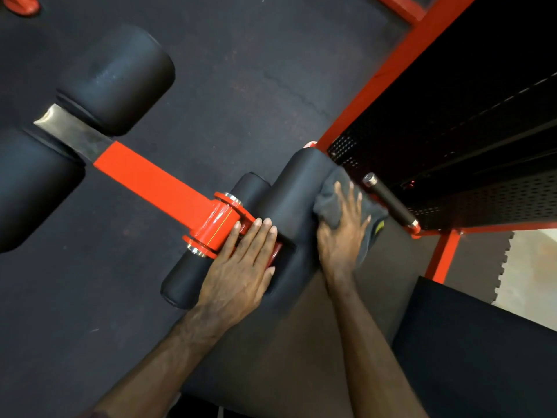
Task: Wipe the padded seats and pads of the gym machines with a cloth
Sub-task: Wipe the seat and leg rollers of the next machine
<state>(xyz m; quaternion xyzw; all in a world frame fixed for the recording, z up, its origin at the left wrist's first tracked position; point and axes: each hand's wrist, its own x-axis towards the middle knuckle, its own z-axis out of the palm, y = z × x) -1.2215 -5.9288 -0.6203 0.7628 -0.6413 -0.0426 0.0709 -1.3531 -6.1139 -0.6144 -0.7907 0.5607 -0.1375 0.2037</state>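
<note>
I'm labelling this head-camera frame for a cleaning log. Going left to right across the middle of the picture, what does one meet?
Large black roller pad → red machine arm → red pivot bracket → left hand → right hand pressing the grey cloth → black handle grip → perforated black panel.

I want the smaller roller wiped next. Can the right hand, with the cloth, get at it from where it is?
Probably not directly. The right hand presses the grey cloth on the larger roller pad; the smaller roller pad lies beyond that, and the left hand rests flat between them, partly in the way.
</note>
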